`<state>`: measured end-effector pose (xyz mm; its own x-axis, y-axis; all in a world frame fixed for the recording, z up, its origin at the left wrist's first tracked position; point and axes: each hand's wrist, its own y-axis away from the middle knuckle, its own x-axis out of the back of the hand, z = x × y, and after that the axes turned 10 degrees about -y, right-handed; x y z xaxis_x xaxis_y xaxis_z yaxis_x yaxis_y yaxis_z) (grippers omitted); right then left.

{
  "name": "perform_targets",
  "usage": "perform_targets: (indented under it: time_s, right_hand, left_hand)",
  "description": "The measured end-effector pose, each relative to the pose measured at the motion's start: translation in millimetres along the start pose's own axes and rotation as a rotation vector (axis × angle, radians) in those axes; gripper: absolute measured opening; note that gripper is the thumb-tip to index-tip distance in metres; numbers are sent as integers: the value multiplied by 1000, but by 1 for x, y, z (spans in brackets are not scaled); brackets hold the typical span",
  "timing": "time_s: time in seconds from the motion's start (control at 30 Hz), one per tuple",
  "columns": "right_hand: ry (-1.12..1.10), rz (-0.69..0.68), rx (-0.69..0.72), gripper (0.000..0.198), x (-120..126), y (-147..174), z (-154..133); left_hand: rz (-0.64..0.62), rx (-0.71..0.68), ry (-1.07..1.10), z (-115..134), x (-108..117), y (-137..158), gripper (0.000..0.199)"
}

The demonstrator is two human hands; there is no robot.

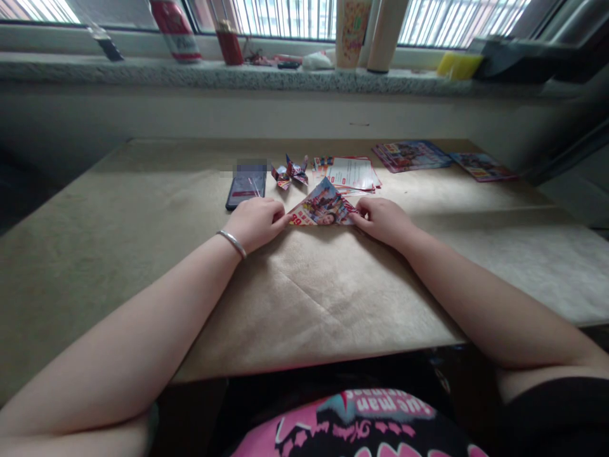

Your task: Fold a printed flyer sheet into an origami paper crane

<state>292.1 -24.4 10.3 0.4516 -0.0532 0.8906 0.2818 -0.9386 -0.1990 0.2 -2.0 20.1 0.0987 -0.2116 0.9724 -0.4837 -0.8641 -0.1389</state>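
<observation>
A colourful printed paper (323,206), folded into a triangle, lies on the table with its point away from me. My left hand (259,222) pinches its left corner between thumb and fingers. At the right corner, my right hand (380,219) grips the paper in the same way. Just beyond the triangle stand small folded paper figures (289,172) made from similar print. A phone (246,184) lies flat past my left hand, its upper part blurred out. Behind the triangle is a stack of printed sheets (352,172), partly covered by its tip.
More colourful leaflets (412,155) lie at the back right, with another leaflet (483,166) beside them. The granite windowsill (266,77) behind the table (143,254) holds a red can (176,32), a patterned cup (352,35) and a yellow object (459,65).
</observation>
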Motion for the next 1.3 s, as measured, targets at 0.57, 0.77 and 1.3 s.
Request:
perform_targets:
  time_s: [0.57, 0.77, 1.3]
  right_hand:
    - [-37, 28, -43, 20, -2, -3, 18]
    - [-175, 125, 102, 16, -2, -2, 14]
    - [-131, -72, 597, 8, 5, 5, 3]
  left_hand:
    - [82, 17, -113, 4, -7, 1, 43]
    - [183, 43, 6, 8, -5, 5, 35]
    - [202, -479, 151, -2, -5, -1, 26]
